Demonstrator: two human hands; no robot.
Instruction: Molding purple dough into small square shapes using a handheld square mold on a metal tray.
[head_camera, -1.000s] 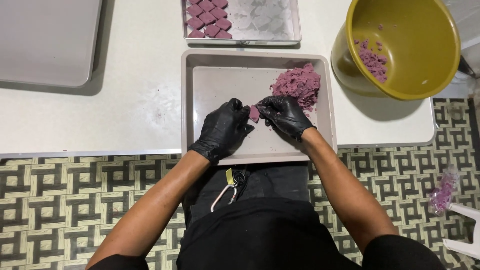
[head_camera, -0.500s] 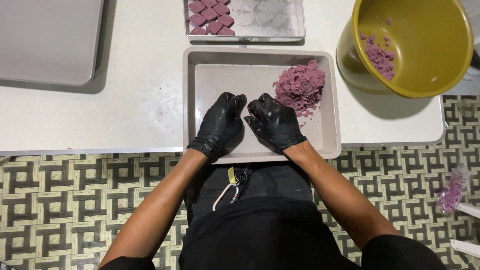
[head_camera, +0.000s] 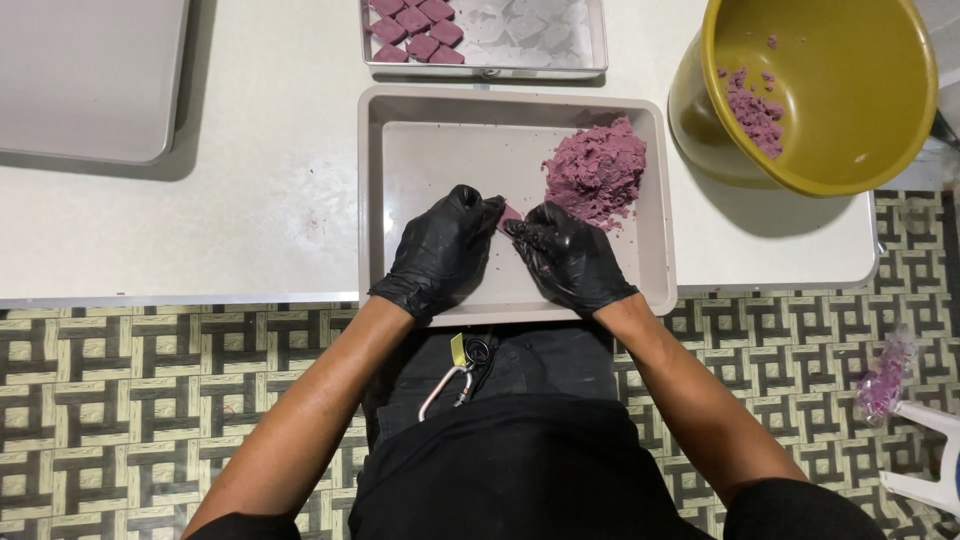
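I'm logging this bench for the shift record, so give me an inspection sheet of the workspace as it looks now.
Surface: white table, faint purple smears.
Job's things: small purple piece pinched between both hands over the beige tray; purple dough mound in the tray's far right corner.
Clutter: yellow bowl with dough scraps; mould tray with purple squares; grey tray, far left.
Grippers: left hand and right hand, black gloves, fingertips meeting.
Cables: nothing seen; a carabiner hangs at the waist.
Surroundings: patterned floor; purple-smeared plastic at right.
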